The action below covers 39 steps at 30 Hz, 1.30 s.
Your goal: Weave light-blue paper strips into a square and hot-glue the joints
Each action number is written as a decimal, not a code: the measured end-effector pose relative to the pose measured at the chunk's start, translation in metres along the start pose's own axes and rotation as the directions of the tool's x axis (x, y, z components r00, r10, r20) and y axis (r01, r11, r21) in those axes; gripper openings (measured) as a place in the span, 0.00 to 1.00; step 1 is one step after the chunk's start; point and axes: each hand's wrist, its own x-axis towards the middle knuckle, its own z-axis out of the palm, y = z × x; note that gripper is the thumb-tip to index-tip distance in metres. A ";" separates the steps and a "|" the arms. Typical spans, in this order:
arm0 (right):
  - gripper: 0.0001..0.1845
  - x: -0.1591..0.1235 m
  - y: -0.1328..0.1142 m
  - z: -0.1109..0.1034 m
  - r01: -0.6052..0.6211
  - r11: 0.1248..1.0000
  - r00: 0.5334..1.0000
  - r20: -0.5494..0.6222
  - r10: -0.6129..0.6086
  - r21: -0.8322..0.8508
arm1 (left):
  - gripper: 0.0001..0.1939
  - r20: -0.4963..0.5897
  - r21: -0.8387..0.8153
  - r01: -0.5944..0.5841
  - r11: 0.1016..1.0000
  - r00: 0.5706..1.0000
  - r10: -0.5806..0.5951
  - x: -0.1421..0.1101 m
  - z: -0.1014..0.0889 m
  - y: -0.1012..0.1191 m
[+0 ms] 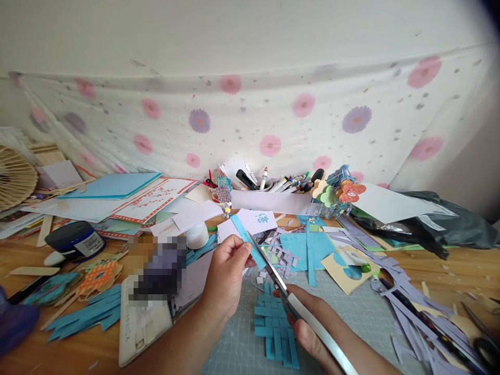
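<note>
Between the thumb and fingers of my left hand (228,268) is a blue paper strip (239,227), slanting up and away. My right hand (326,325) is wrapped round a pair of silver-handled scissors (269,270). Their blades lie against the right edge of the strip, just beside my left thumb; whether they cut into it I cannot tell. Under both hands, a woven piece of blue paper strips (273,323) rests on the grey cutting mat (230,344). My right fingers partly cover its right side.
Purple paper strips (414,312) and black-handled scissors (486,349) lie at the right. Behind the mat is a box of pens (273,200). At the left are loose blue strips (88,315), a dark round jar (75,240) and a pale flat device (135,323).
</note>
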 end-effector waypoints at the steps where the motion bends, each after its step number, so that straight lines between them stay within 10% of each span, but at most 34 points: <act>1: 0.33 0.000 -0.002 0.000 0.000 1.000 1.000 -0.003 0.000 -0.003 | 0.13 0.001 -0.003 -0.002 1.000 1.000 0.002 0.000 0.000 0.000; 18: 0.22 0.019 -0.004 0.007 0.196 0.968 0.979 -0.086 -0.184 0.155 | 0.15 -0.023 -0.037 0.005 0.999 1.000 -0.006 -0.002 0.003 0.001; 30: 0.29 0.030 0.017 -0.001 0.192 0.866 0.917 -0.399 0.010 0.462 | 0.12 0.121 -0.136 0.160 0.978 0.982 -0.144 -0.009 0.009 0.003; 39: 0.28 0.036 -0.005 0.006 0.126 0.829 0.905 -0.405 0.128 0.545 | 0.11 0.225 0.007 0.143 0.990 0.964 -0.141 -0.024 0.017 -0.018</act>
